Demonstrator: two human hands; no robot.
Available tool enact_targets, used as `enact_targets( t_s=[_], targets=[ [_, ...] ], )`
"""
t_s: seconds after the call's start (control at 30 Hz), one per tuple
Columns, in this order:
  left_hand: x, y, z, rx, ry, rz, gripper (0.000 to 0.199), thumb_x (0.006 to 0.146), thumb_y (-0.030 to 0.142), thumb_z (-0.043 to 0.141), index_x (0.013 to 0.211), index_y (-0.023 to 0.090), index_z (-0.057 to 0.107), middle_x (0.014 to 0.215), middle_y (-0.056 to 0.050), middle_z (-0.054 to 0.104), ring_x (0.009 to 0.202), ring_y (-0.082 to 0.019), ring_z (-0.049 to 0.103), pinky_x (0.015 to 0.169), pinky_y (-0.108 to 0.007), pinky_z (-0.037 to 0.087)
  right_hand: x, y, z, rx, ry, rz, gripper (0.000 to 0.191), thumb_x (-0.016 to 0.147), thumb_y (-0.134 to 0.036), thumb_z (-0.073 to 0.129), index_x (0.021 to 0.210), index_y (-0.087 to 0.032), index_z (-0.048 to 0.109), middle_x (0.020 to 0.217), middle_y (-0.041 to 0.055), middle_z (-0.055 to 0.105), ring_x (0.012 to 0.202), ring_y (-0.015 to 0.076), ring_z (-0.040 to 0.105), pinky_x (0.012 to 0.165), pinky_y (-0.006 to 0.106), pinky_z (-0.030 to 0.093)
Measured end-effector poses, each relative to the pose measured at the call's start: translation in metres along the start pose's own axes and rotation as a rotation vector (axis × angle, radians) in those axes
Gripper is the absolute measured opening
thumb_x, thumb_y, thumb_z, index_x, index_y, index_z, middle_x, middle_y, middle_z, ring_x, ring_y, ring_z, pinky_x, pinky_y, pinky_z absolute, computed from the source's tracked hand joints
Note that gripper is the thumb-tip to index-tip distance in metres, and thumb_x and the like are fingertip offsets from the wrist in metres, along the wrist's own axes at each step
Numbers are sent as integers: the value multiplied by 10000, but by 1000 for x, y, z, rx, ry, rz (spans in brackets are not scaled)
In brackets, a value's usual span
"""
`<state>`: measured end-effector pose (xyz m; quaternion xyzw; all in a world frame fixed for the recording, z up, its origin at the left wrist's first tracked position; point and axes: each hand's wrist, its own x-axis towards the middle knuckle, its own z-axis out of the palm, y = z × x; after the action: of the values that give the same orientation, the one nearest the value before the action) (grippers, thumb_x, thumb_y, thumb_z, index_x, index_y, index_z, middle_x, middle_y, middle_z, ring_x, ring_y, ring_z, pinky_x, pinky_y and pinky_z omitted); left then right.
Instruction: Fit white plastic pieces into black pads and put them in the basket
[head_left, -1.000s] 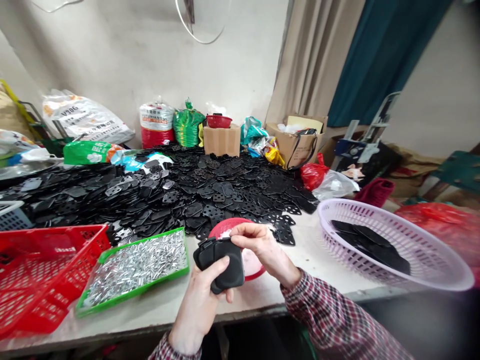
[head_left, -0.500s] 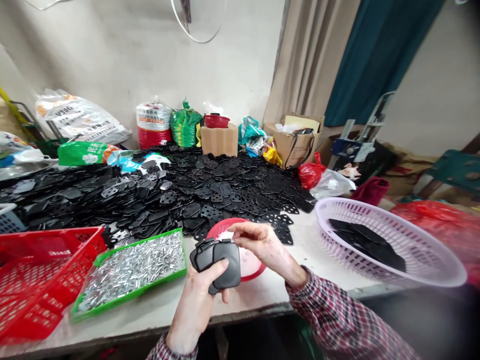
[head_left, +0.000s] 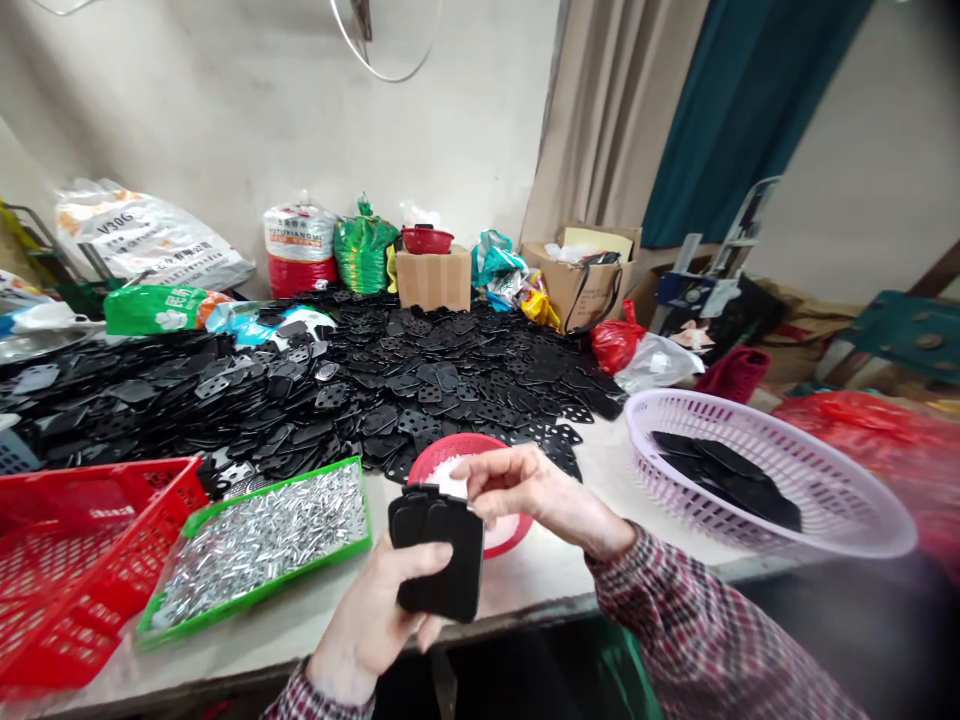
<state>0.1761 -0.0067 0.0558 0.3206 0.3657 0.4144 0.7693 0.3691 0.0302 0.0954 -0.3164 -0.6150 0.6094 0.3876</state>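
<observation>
Workbench (head_left: 536, 590) under me, and my left hand (head_left: 367, 610) clamps the stack of black pads (head_left: 439, 560), now held upright. My right hand (head_left: 536, 490) has drawn back, fingertips (head_left: 480, 482) just beside its top edge, over the red bowl (head_left: 457, 445) (white granules (head_left: 450, 475) inside).

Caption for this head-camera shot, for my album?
Left hand holds black plates; right hand hovers over a red bowl.

On your workbench (head_left: 570, 560), a heap of perforated plates (head_left: 450, 380) spreads across the back, with a carton (head_left: 433, 278) and sacks (head_left: 296, 250) behind it by the wall (head_left: 225, 120). To your left sit a tray of metal pins (head_left: 262, 545) and a crate (head_left: 75, 560); to your right, a round basket (head_left: 765, 470) holds more plates. A bowl (head_left: 450, 447) sits just before the heap, behind your left hand (head_left: 367, 610) and its stack of pads (head_left: 439, 560).
</observation>
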Motion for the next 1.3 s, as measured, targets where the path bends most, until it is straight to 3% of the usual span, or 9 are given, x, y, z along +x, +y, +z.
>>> enact_targets(
  t_s=[0.13,0.4,0.6,0.77,0.83,0.97,1.07,1.17,1.3],
  targets=[
    [-2,-8,-7,-142,-138,-206,350,714,224,683,1045,137,610,691,-71,716,267,-104,487,242,-176,299,-9,-6,-11,73,-223,131,405,722,-290,798,1104,-173,733,927,38,673,736,119,600,719,261,510],
    [1,-21,2,-134,25,-208,406,742,254,704,1099,138,550,651,-38,685,297,-94,464,256,-180,289,-11,-6,0,-119,-80,57,322,829,-424,685,979,-146,746,774,10,629,603,79,525,568,189,466],
    [3,-16,17,-67,132,30,454,805,341,720,1203,201,553,930,-66,718,648,-151,640,413,-212,443,-31,5,-11,-356,277,-67,271,876,-388,606,968,-167,734,842,41,702,669,132,611,601,230,512],
    [2,-2,5,-270,92,93,377,888,355,615,1205,153,594,1235,-165,656,976,-286,679,697,-356,572,-89,-29,-107,-993,936,-246,260,870,-319,573,1035,-188,727,1051,104,729,951,237,666,884,373,514],
    [3,2,0,-289,140,122,333,875,283,633,1181,156,609,1237,-157,657,1035,-333,666,719,-388,581,-114,-43,-146,-1374,1098,-101,284,877,-254,535,1060,-169,735,1076,161,717,980,283,665,917,437,480],
    [9,-2,-5,-192,243,201,355,793,199,718,1135,179,625,1073,-107,704,888,-306,700,561,-348,569,-123,-41,-154,-1497,892,10,267,875,-216,531,1011,-164,755,1107,170,712,1004,298,668,907,424,494],
    [13,-7,-3,-111,269,243,371,749,191,761,1098,203,634,992,-56,699,732,-206,665,444,-278,514,-91,-17,-101,-1144,593,-146,227,901,-308,558,945,-199,751,963,83,746,869,209,693,790,305,545],
    [16,-10,-1,-76,283,248,333,730,193,775,1040,185,654,924,-33,682,627,-136,596,364,-217,436,-41,7,-43,-1159,201,-135,227,922,-240,534,922,-220,760,941,50,736,885,173,664,811,266,501],
    [15,-9,1,-68,313,265,315,726,206,773,1018,178,658,891,-24,666,596,-115,561,346,-196,404,16,29,-7,-1313,-82,209,192,781,-246,701,953,-194,768,903,72,740,886,212,655,748,259,466]
  ],
)
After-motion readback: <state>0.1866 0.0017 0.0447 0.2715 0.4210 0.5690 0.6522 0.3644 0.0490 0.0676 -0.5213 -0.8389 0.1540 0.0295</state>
